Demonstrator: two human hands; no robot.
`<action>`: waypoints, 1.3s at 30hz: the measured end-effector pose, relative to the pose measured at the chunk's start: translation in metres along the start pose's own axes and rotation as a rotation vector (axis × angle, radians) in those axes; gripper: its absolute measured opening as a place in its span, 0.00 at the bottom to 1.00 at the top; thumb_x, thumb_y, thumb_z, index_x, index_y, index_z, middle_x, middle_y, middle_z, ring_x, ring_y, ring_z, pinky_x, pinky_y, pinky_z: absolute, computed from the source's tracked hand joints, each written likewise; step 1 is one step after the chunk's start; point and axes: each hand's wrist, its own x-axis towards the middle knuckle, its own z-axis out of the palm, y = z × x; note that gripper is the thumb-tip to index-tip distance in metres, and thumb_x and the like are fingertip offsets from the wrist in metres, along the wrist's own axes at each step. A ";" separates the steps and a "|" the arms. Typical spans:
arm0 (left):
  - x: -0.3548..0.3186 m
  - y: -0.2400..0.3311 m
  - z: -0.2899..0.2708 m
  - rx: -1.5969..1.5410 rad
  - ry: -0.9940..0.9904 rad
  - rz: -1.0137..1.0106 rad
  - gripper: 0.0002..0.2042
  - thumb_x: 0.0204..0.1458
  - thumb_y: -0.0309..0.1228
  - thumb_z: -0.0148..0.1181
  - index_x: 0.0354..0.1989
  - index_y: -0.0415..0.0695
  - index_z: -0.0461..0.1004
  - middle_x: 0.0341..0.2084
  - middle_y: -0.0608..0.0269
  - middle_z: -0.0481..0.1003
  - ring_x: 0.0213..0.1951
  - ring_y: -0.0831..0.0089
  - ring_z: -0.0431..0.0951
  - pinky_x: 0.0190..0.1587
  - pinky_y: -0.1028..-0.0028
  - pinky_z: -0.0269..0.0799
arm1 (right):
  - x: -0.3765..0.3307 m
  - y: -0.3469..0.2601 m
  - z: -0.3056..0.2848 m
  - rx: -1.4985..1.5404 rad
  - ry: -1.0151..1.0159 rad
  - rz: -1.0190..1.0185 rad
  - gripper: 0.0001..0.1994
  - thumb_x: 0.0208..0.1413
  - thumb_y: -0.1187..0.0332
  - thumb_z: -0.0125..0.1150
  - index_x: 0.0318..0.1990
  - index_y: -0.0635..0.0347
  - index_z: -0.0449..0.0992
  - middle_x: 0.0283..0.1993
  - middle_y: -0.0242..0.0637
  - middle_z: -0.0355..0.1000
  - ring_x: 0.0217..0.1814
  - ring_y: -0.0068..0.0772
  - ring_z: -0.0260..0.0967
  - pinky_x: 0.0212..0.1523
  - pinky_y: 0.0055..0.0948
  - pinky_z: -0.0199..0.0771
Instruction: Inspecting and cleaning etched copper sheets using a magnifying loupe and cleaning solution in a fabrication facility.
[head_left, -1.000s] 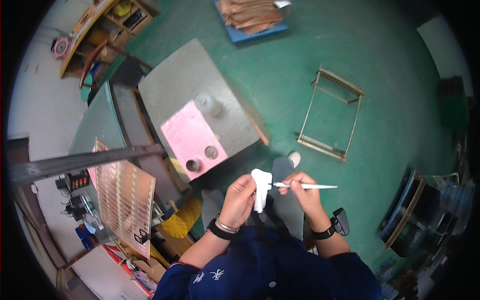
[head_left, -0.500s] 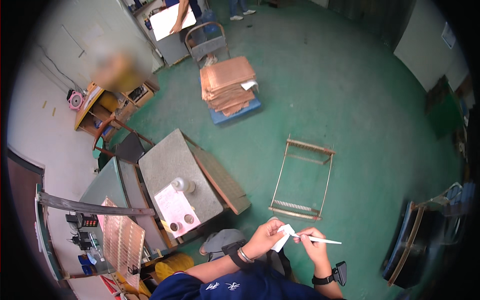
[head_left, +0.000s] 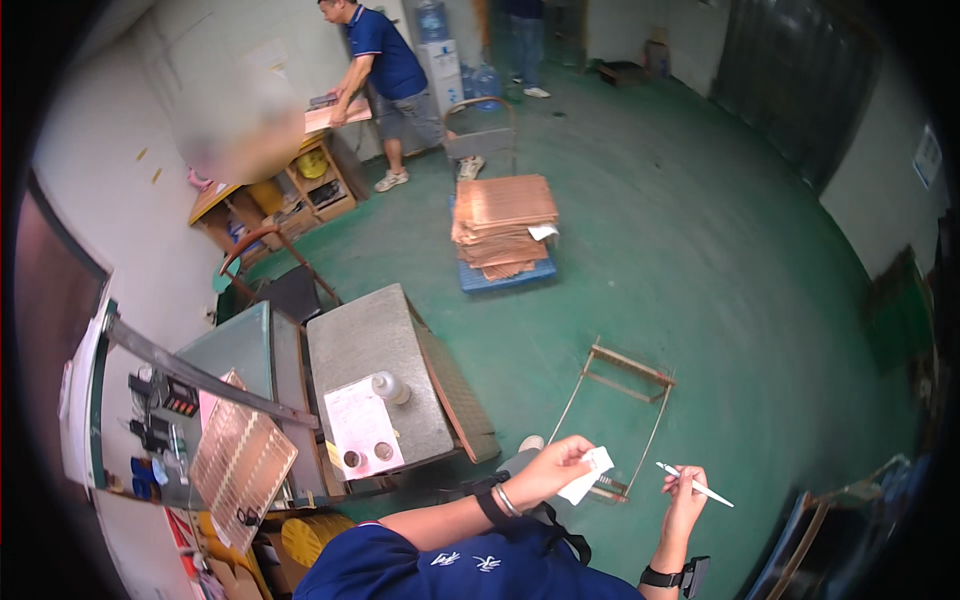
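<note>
View lifted; left hand [head_left: 552, 470] pinches white cloth [head_left: 588, 474], right hand [head_left: 686, 496] pen [head_left: 694, 484].

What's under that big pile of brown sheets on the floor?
The stack of copper-coloured sheets sits on a blue platform on the green floor. Only the platform's front edge shows; the rest is covered by the sheets.

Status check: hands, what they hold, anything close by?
Left hand pinching white cloth. Right hand gripping white pen-like tool. Hands apart, metal rack beyond on floor.
</note>
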 end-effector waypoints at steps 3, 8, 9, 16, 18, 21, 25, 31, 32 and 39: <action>0.000 0.003 0.004 0.017 -0.043 0.029 0.07 0.55 0.26 0.52 0.41 0.40 0.66 0.32 0.69 0.71 0.33 0.86 0.71 0.34 0.83 0.68 | 0.015 0.008 0.018 -0.107 -0.065 -0.018 0.11 0.60 0.64 0.49 0.32 0.63 0.68 0.23 0.34 0.67 0.21 0.18 0.61 0.21 0.17 0.63; 0.017 0.015 -0.020 0.075 -0.044 0.062 0.08 0.54 0.26 0.52 0.41 0.39 0.66 0.33 0.68 0.72 0.34 0.86 0.70 0.35 0.83 0.68 | 0.046 -0.001 0.055 -0.201 -0.200 0.008 0.10 0.59 0.66 0.50 0.32 0.65 0.68 0.25 0.36 0.69 0.22 0.17 0.61 0.24 0.16 0.62; 0.024 0.017 -0.027 0.067 -0.032 0.075 0.08 0.54 0.26 0.52 0.41 0.39 0.66 0.33 0.68 0.72 0.34 0.86 0.70 0.35 0.83 0.68 | 0.055 0.002 0.059 -0.226 -0.223 -0.001 0.10 0.59 0.66 0.50 0.33 0.65 0.69 0.25 0.36 0.69 0.22 0.17 0.61 0.23 0.16 0.62; 0.069 0.045 -0.092 0.095 0.045 0.123 0.08 0.52 0.25 0.53 0.40 0.39 0.65 0.32 0.67 0.71 0.33 0.85 0.70 0.34 0.82 0.67 | 0.131 0.018 0.148 -0.343 -0.388 -0.108 0.11 0.60 0.64 0.47 0.36 0.63 0.69 0.24 0.35 0.70 0.19 0.16 0.61 0.20 0.15 0.61; 0.093 0.053 -0.121 0.137 0.072 0.191 0.09 0.49 0.23 0.52 0.39 0.40 0.64 0.33 0.66 0.71 0.34 0.84 0.71 0.34 0.82 0.67 | 0.152 0.019 0.188 -0.307 -0.459 -0.031 0.11 0.61 0.64 0.46 0.38 0.63 0.68 0.25 0.37 0.72 0.19 0.16 0.62 0.20 0.15 0.62; 0.116 0.088 -0.158 -0.010 0.148 0.066 0.09 0.49 0.24 0.52 0.39 0.40 0.63 0.32 0.65 0.72 0.34 0.83 0.72 0.33 0.82 0.67 | 0.180 0.025 0.249 -0.287 -0.623 0.067 0.11 0.62 0.65 0.41 0.43 0.63 0.66 0.28 0.40 0.74 0.20 0.17 0.64 0.22 0.16 0.64; 0.142 0.129 -0.210 -0.209 0.170 0.093 0.09 0.52 0.22 0.48 0.42 0.40 0.60 0.36 0.58 0.74 0.32 0.78 0.74 0.34 0.80 0.70 | 0.221 0.014 0.336 -0.420 -0.735 -0.115 0.10 0.62 0.68 0.42 0.44 0.63 0.67 0.29 0.38 0.74 0.22 0.18 0.66 0.23 0.17 0.66; 0.144 0.180 -0.265 -0.176 0.239 0.175 0.09 0.53 0.22 0.46 0.42 0.39 0.59 0.36 0.55 0.74 0.32 0.77 0.75 0.34 0.78 0.72 | 0.253 -0.008 0.428 -0.447 -0.758 -0.159 0.09 0.60 0.72 0.42 0.44 0.64 0.67 0.32 0.38 0.74 0.24 0.19 0.67 0.25 0.18 0.67; 0.141 0.185 -0.271 -0.174 0.246 0.183 0.09 0.53 0.22 0.46 0.42 0.39 0.59 0.36 0.55 0.74 0.32 0.77 0.75 0.34 0.78 0.72 | 0.255 -0.007 0.438 -0.463 -0.799 -0.190 0.09 0.60 0.73 0.43 0.45 0.64 0.67 0.33 0.39 0.74 0.24 0.19 0.67 0.25 0.19 0.67; 0.109 0.203 -0.314 -0.196 0.483 0.261 0.08 0.55 0.23 0.47 0.42 0.41 0.60 0.37 0.56 0.75 0.32 0.78 0.75 0.32 0.79 0.72 | 0.245 -0.015 0.514 -0.491 -1.032 -0.262 0.09 0.59 0.73 0.45 0.45 0.63 0.67 0.34 0.39 0.74 0.25 0.23 0.71 0.25 0.22 0.68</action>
